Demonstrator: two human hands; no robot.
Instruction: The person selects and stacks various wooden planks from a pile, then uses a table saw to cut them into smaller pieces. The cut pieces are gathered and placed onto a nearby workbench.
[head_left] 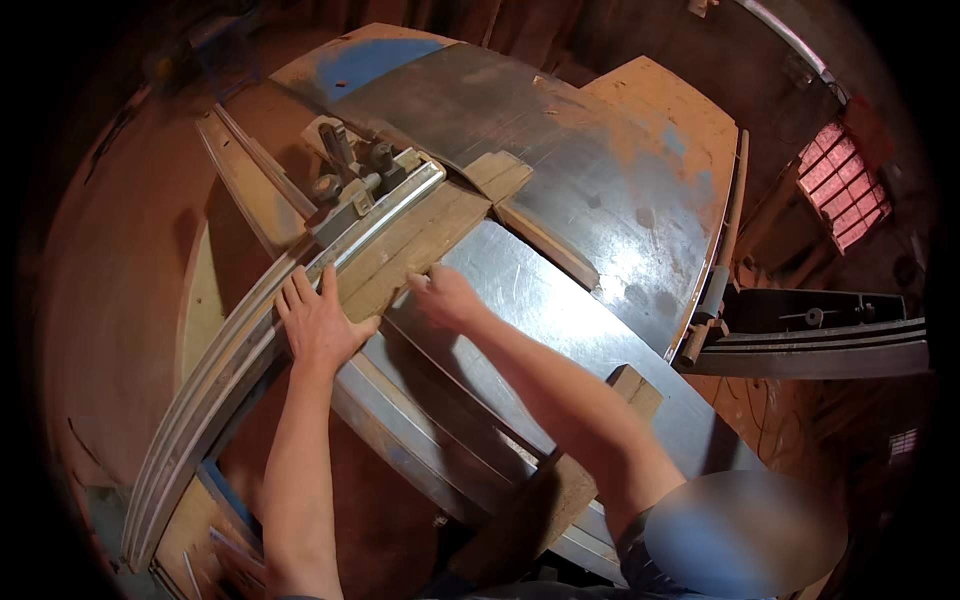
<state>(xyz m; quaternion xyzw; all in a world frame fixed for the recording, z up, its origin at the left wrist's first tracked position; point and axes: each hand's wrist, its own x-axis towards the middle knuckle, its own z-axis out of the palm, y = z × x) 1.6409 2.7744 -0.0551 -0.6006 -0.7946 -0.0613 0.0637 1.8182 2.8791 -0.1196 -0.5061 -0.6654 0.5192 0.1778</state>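
A wooden board (415, 240) lies on the metal machine table, alongside a long aluminium fence (215, 395). My left hand (320, 325) rests over the fence with its fingers spread, and its thumb reaches to the near end of the board. At that same end, my right hand (447, 298) has its fingers curled against the board's right corner; its fingertips are partly hidden. A metal stop assembly with knobs (350, 190) sits on the fence's far part.
Beyond the board are a short wood block (498, 176) and a narrow wood strip (545, 245) on the shiny metal table (620, 200). Nearer me, a wooden piece (632, 388) lies across the table. Another metal rail (830, 355) extends at right. Sawdust covers the far corner.
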